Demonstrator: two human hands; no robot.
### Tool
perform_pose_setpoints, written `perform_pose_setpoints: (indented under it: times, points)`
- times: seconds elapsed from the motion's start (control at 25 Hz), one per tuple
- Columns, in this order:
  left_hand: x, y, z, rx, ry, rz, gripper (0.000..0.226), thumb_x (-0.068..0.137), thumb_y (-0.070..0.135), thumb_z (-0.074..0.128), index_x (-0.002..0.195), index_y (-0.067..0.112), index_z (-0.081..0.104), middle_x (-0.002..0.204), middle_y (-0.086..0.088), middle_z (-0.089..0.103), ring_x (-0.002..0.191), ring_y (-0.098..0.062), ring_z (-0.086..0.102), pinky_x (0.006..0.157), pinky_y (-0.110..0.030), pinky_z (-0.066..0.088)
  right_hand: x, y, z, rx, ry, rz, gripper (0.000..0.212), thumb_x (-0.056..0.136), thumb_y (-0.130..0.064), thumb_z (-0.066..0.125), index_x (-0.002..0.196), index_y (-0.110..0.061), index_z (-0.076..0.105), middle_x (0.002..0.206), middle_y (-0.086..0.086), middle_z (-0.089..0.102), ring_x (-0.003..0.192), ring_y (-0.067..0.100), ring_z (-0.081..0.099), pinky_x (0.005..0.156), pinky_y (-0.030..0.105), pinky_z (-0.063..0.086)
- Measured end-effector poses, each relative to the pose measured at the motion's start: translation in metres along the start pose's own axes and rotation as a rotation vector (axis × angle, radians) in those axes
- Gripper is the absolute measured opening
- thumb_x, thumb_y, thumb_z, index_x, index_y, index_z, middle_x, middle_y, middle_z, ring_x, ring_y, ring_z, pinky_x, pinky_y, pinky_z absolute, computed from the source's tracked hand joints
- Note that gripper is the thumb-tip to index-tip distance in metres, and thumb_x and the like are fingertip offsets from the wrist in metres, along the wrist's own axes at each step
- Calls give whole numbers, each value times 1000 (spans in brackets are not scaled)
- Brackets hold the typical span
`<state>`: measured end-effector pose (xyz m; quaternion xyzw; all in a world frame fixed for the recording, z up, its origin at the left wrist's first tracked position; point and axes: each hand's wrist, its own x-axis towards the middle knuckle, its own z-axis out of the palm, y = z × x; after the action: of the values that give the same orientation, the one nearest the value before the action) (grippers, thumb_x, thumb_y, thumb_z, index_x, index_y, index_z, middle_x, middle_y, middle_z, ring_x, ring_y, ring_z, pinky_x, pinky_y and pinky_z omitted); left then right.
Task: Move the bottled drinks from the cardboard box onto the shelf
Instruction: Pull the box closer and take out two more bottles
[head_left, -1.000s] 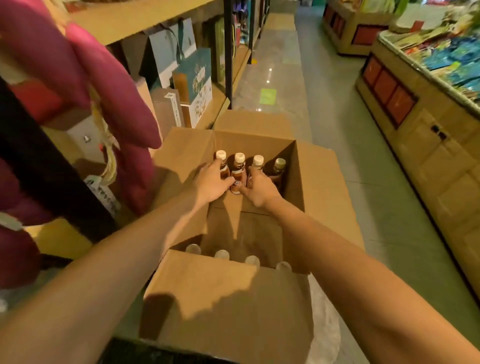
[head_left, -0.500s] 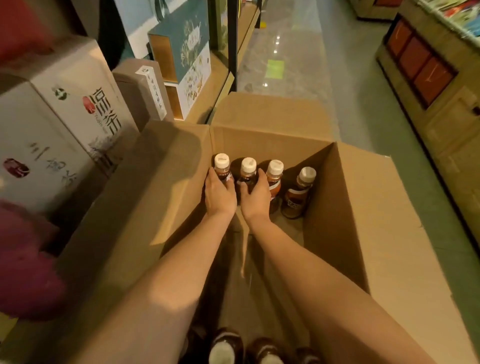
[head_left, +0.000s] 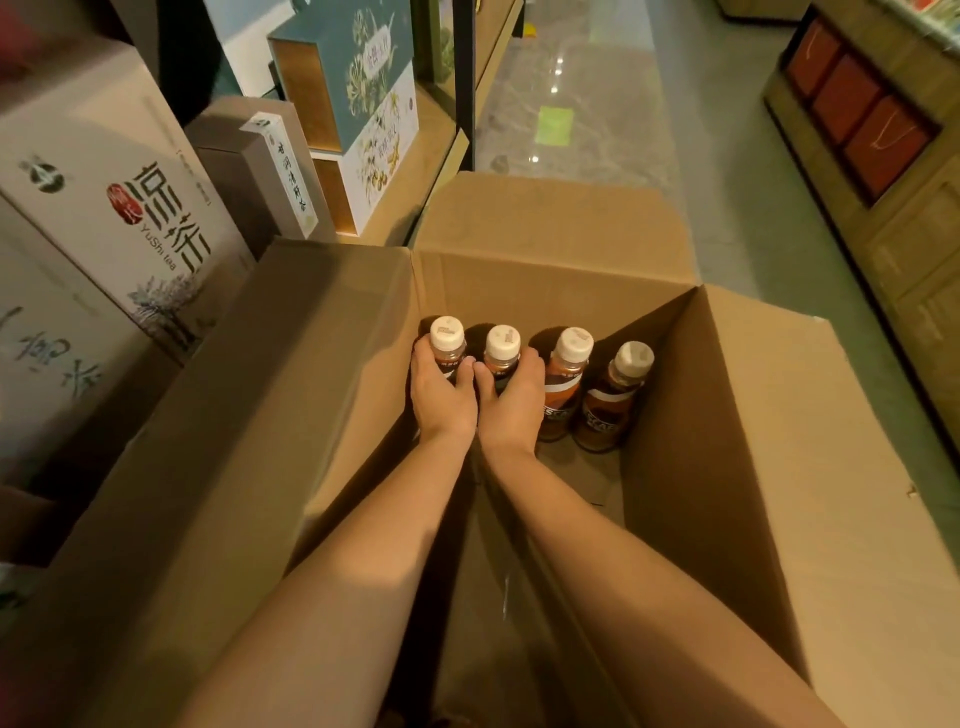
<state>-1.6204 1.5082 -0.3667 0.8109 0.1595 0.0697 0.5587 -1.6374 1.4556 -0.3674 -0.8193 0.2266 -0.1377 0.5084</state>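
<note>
An open cardboard box (head_left: 753, 467) stands on the floor with its flaps spread. Along its far wall stands a row of brown bottled drinks with cream caps. My left hand (head_left: 441, 397) is wrapped around the leftmost bottle (head_left: 447, 338). My right hand (head_left: 511, 402) grips the second bottle (head_left: 502, 345) beside it. Two more bottles (head_left: 569, 364) (head_left: 623, 382) stand free to the right of my hands. The wooden shelf (head_left: 410, 187) runs along the left, beyond the box.
Tea gift boxes (head_left: 119, 208) and a teal floral box (head_left: 363, 93) fill the shelf on the left. A black shelf post (head_left: 464, 78) rises behind the box. A wooden display counter (head_left: 893, 156) lines the right of the tiled aisle (head_left: 597, 104).
The view has tilted down and closer into the box. Both hands have closed around the two leftmost bottles. The near row of bottles has dropped out of view.
</note>
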Motion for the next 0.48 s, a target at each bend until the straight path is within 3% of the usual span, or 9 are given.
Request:
perform_pose_setpoints:
  times: [0.16, 0.32, 0.48]
  points:
    - [0, 6, -1, 20, -6, -71, 47, 88, 17, 61, 133, 14, 47, 137, -5, 50, 131, -24, 44, 111, -46, 34, -1, -3, -11, 98, -76, 33, 28, 89, -17, 62, 114, -12, 50, 115, 6, 62, 113, 17, 57, 89, 24, 41]
    - [-19, 14, -11, 157, -8, 16, 36, 86, 19, 63, 120, 8, 55, 129, -8, 53, 126, -26, 46, 111, -44, 31, -15, -8, -29, 128, -71, 2, 32, 88, -16, 63, 118, -11, 54, 118, 6, 63, 115, 19, 56, 95, 28, 41]
    - [-51, 33, -43, 54, -12, 39, 43, 87, 18, 63, 127, 11, 51, 131, -8, 54, 127, -25, 47, 111, -44, 34, -42, -32, -53, 156, -81, -87, 36, 86, -16, 65, 121, -11, 55, 118, 4, 63, 114, 15, 57, 102, 32, 43]
